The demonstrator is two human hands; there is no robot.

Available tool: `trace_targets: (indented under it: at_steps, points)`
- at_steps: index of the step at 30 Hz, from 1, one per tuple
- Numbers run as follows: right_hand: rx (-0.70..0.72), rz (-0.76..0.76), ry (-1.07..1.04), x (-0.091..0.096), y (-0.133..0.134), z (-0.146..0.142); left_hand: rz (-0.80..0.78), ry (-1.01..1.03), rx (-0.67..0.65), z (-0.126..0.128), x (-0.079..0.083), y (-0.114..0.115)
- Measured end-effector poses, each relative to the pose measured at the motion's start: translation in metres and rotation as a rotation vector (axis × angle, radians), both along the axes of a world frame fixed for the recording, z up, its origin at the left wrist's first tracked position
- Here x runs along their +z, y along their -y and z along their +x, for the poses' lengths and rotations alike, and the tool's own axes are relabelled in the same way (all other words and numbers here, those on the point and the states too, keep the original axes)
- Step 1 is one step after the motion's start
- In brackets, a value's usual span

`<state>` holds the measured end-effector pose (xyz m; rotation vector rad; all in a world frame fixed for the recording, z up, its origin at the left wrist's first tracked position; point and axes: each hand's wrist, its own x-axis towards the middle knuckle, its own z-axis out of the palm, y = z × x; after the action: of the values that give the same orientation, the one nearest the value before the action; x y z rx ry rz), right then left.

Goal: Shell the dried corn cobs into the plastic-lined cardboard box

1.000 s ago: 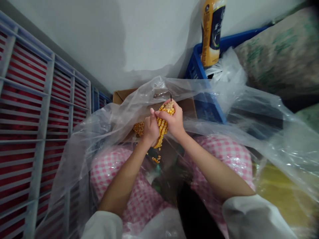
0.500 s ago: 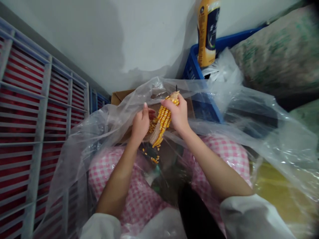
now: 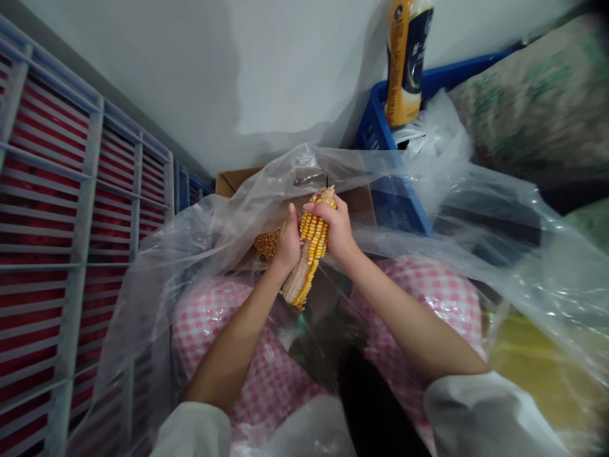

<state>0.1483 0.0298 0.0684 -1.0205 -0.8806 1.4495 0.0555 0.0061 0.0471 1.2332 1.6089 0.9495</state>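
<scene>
A yellow ear of corn (image 3: 314, 238) slants over my lap, its lower left side stripped down to pale bare cob. My right hand (image 3: 339, 227) is closed around its upper end, thumb across the kernels. Against its left side presses my left hand (image 3: 288, 244), with the thumb pointing up and the other fingers mostly hidden behind the ear. A thin dark spike sticks up past the top of the ear. Loose kernels (image 3: 267, 243) lie heaped just left of my left hand, on the clear plastic sheet (image 3: 190, 244).
The sheet drapes over my pink checked lap (image 3: 214, 311) and a cardboard box (image 3: 231, 182). A slatted crate (image 3: 90, 190) stands at left. At right are a blue basket (image 3: 375, 120), an orange bottle (image 3: 402, 70) and a stuffed patterned sack (image 3: 533, 108).
My left hand has moved right and now touches the ear, which sits slightly lower. Kernels that were falling beneath the ear are gone from view, and more bare cob shows.
</scene>
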Motion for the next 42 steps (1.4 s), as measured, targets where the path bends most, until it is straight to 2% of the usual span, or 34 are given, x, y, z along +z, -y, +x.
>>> trace_targets:
  at_steps: [2,4,7,8,12,16,20,24,26,28,30,31,34,37,42]
  points:
    - [0.001,-0.031,-0.062,0.001,-0.002,0.000,-0.043,-0.012,-0.068,-0.006,0.008,-0.003]
    - [-0.048,-0.063,-0.058,0.002,-0.005,0.000,-0.077,-0.143,-0.122,-0.015,0.016,-0.007]
    - [-0.186,-0.101,0.029,0.001,-0.010,0.002,-0.021,-0.483,-0.044,-0.024,0.024,-0.010]
    - [-0.231,-0.102,0.070,0.000,-0.012,0.003,0.006,-0.529,-0.014,-0.024,0.026,-0.009]
    - [-0.319,-0.065,0.243,-0.005,-0.012,0.004,0.019,-0.386,-0.068,-0.006,0.026,0.001]
    - [-0.290,-0.050,0.323,-0.007,-0.008,0.002,0.043,-0.428,-0.047,0.011,0.022,0.009]
    - [-0.267,-0.044,0.276,-0.006,-0.005,0.001,0.045,-0.340,0.001,0.009,0.018,0.008]
    - [-0.213,-0.069,0.132,-0.005,-0.003,0.000,-0.037,-0.140,-0.038,-0.003,0.016,-0.003]
    - [-0.238,-0.087,0.094,-0.006,-0.004,0.001,-0.013,-0.227,-0.043,-0.013,0.018,-0.010]
    - [-0.294,-0.116,0.088,-0.007,-0.007,0.003,0.055,-0.462,0.001,-0.022,0.024,-0.014]
    - [-0.342,-0.138,0.101,-0.008,-0.010,0.004,0.114,-0.640,0.031,-0.026,0.031,-0.012]
    - [-0.357,-0.141,0.111,-0.009,-0.012,0.004,0.127,-0.667,0.017,-0.025,0.034,-0.009]
    - [-0.369,-0.136,0.133,-0.012,-0.014,0.003,0.122,-0.621,-0.106,-0.010,0.039,0.007]
    - [-0.370,-0.130,0.168,-0.015,-0.014,0.002,0.120,-0.689,-0.214,0.006,0.032,0.017]
    - [-0.455,-0.125,0.256,-0.018,-0.013,0.003,0.106,-0.620,-0.228,0.005,0.016,0.009]
